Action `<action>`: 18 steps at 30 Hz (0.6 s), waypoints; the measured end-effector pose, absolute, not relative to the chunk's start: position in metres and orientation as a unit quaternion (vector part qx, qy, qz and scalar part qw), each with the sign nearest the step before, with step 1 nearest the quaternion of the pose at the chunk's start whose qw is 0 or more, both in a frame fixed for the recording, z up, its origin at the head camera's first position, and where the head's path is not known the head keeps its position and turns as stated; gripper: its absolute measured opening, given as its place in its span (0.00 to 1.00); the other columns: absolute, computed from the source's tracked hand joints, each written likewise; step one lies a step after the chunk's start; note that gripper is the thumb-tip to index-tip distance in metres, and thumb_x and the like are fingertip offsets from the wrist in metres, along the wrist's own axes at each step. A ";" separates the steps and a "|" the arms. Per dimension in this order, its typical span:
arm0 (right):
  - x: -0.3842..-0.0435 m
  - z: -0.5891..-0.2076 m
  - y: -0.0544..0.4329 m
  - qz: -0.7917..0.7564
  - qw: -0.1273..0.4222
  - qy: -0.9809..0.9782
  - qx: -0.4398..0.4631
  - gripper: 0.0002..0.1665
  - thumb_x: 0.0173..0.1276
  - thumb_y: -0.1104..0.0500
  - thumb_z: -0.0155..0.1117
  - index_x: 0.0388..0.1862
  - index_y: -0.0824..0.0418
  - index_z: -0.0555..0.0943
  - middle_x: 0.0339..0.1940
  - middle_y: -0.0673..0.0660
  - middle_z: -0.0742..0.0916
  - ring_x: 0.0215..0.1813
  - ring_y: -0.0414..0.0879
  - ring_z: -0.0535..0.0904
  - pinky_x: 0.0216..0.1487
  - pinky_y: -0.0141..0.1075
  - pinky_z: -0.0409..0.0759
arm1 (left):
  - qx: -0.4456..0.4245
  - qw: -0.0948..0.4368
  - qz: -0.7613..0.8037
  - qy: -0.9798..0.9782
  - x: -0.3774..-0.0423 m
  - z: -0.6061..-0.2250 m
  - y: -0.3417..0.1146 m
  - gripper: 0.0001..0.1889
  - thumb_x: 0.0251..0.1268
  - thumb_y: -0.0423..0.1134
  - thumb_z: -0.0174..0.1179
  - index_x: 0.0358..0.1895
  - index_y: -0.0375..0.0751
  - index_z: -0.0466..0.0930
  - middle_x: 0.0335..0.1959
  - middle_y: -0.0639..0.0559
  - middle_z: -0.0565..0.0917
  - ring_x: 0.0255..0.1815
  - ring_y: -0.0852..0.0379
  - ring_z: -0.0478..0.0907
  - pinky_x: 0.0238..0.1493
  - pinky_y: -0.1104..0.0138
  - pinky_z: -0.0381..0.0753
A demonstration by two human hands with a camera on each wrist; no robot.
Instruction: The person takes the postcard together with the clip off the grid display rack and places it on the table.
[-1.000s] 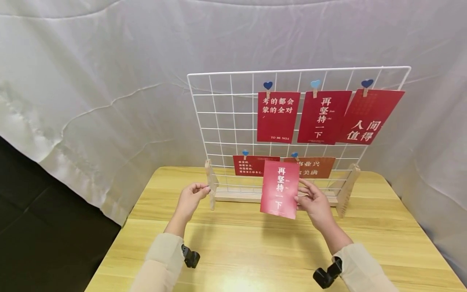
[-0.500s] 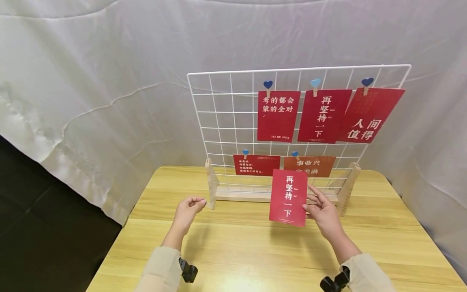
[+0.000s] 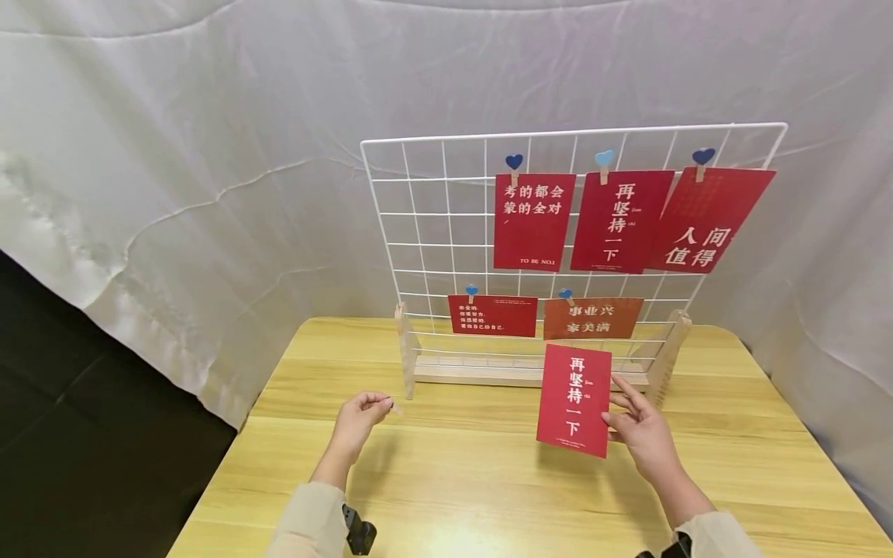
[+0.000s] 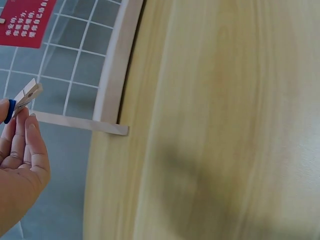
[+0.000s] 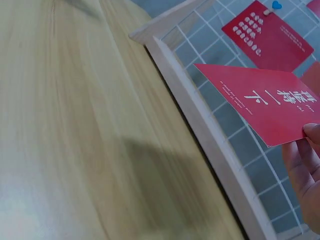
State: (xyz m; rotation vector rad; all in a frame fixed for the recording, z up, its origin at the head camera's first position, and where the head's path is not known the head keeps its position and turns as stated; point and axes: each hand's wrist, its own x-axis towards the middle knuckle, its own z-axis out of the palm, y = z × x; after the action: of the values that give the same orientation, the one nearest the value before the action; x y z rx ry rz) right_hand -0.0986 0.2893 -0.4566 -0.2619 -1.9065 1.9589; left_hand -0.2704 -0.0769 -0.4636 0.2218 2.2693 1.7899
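My right hand (image 3: 647, 442) pinches the right edge of a red card (image 3: 558, 407) with white lettering, held above the table in front of the rack. In the right wrist view the thumb lies on the card's face, fingers behind. My left hand (image 3: 354, 430) pinches a small wooden clothespin (image 4: 29, 94) with a dark blue end between thumb and fingers, left of the rack's foot. A white wire grid rack (image 3: 422, 229) on a wooden stand (image 3: 481, 373) bears several red cards and an orange-red card (image 3: 593, 318), held by heart-topped clothespins.
The wood-grain table (image 3: 460, 480) reaches toward me. Behind the rack hangs a pale grey curtain (image 3: 279, 116), with a dark area (image 3: 84, 403) at lower left. Upper-row cards hang at the middle and right of the grid, with two smaller ones below.
The card in my right hand has moved right and down, off the lower hanging cards, uncovering the orange-red card. My left hand has lowered slightly, nearer to me, still pinching the clothespin.
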 end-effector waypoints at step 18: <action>-0.076 -0.578 0.366 0.709 0.197 -0.657 -0.167 0.39 0.54 0.64 0.62 0.64 0.48 0.60 0.40 0.45 0.80 0.32 0.40 0.80 0.27 0.39 0.78 | 0.067 0.154 0.608 0.776 -0.267 -0.485 -0.085 0.13 0.58 0.37 0.54 0.40 0.28 0.72 0.33 0.46 0.76 0.43 0.45 0.72 0.46 0.60 0.72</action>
State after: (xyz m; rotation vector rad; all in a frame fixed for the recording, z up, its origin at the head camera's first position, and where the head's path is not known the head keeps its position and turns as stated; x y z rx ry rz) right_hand -0.0762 0.3661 -0.5785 -0.4679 -1.8394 1.9841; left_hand -0.2673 -0.0850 -0.4848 0.1931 2.2243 1.7423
